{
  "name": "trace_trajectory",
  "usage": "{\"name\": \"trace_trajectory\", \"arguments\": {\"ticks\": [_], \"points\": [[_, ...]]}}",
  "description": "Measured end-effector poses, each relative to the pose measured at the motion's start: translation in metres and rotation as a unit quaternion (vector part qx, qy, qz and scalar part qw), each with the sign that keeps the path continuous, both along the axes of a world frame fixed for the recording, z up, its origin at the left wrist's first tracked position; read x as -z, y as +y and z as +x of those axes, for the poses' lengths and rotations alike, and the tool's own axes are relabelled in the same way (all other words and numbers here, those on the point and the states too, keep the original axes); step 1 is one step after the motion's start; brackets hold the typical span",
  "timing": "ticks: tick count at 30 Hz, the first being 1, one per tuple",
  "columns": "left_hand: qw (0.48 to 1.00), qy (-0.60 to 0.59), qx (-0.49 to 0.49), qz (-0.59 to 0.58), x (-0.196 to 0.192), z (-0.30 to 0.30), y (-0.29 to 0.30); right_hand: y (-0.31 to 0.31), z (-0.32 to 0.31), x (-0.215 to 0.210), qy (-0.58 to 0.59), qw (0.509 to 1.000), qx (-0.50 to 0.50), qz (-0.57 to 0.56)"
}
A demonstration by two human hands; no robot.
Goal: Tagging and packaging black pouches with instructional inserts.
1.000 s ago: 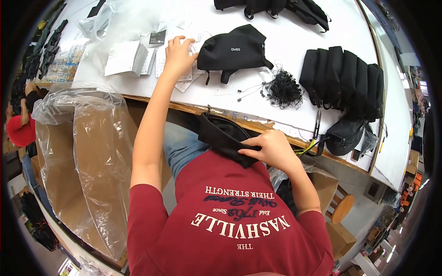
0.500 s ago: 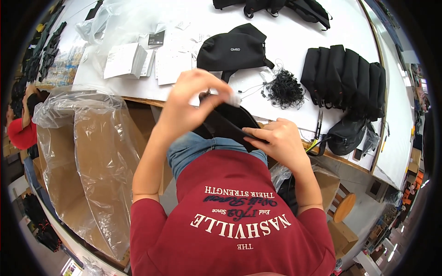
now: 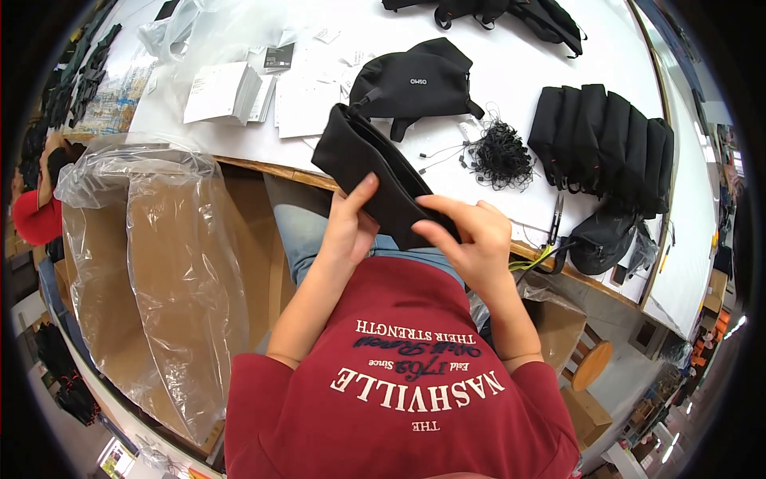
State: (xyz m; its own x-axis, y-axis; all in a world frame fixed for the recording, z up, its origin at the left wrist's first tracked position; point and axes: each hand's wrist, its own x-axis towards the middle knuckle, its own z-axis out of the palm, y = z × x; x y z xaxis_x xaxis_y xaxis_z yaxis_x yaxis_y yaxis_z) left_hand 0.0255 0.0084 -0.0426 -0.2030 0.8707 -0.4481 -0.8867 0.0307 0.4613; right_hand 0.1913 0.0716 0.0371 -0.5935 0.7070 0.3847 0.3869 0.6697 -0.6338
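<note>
While gripped by both hands, left hand (image 3: 347,231), right hand (image 3: 471,239), black fabric pouch (image 3: 375,172) above lap.

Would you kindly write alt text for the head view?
Both hands, left hand and right hand, hold a folded black fabric pouch over the edge of a white table. A row of black pouches and a tangle of black cords lie on it.

The left hand (image 3: 345,231) and right hand (image 3: 471,239) cover the near end of the folded black pouch (image 3: 375,172), so their grip beneath it stays unseen. The black bags (image 3: 495,12) on the bench (image 3: 519,72) are cut off by the top edge.
</note>
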Motion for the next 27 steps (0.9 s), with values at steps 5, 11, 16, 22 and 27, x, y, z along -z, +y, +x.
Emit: {"name": "trace_trajectory", "arguments": {"ticks": [5,11,16,22,27], "points": [[0.997,0.044,-0.065,0.013,-0.017,-0.004,0.01,-0.024,0.004,0.037,0.187,0.944,0.151,-0.224],[0.988,0.128,0.085,0.027,-0.029,-0.009,0.003,0.007,0.016,0.026,0.143,0.976,0.109,-0.123],[0.963,0.164,0.212,0.029,-0.035,0.003,0.002,0.031,0.015,0.003,0.114,0.988,0.05,-0.096],[0.975,0.095,0.202,-0.004,-0.032,0.007,0.004,0.027,0.015,0.011,0.045,0.994,0.091,0.047],[0.961,0.068,0.268,0.0,-0.013,0.001,0.0,0.02,0.02,0.005,0.027,0.997,0.071,-0.03]]}}
